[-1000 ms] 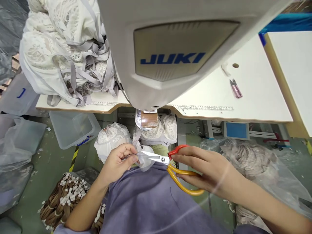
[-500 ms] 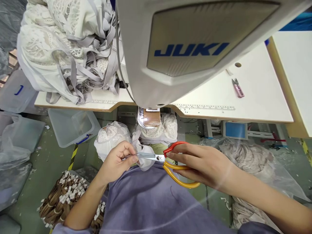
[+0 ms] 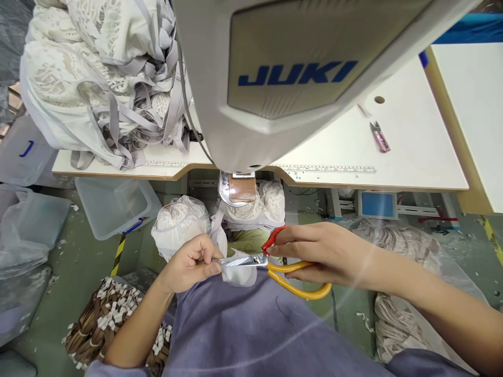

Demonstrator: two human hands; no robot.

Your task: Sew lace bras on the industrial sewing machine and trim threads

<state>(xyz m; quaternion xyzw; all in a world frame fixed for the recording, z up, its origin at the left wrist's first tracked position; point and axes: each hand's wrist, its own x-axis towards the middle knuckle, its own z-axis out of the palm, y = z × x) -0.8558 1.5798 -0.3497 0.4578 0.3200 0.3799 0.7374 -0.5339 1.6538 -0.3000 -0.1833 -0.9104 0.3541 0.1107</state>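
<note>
My left hand (image 3: 192,264) is closed, thumb and forefinger pinching the end of a pale bra strap (image 3: 240,276); the pinched part is mostly hidden. My right hand (image 3: 326,254) grips a pair of scissors (image 3: 257,260) with one red and one yellow handle loop. Their blades point left, with the tips at my left fingertips and over the pale fabric. Whether the blades touch the fabric I cannot tell. Just beyond my hands, a white lace bra (image 3: 271,204) hangs at the machine's brown-topped arm (image 3: 242,189), with another lace cup (image 3: 181,222) to its left.
Above my hands looms a JUKI sewing machine head (image 3: 294,73). White bras (image 3: 70,89) are heaped on the table's left; small pink snips (image 3: 379,137) lie on its right. A clear bin (image 3: 113,209), brown strap bundles (image 3: 98,319) and bagged beige pieces (image 3: 401,241) are on the floor.
The scissors have tipped slightly, their pivot and yellow loop a little lower and to the right. Fabric below the blades hangs lower. My left hand keeps its pinch; the view shifted slightly.
</note>
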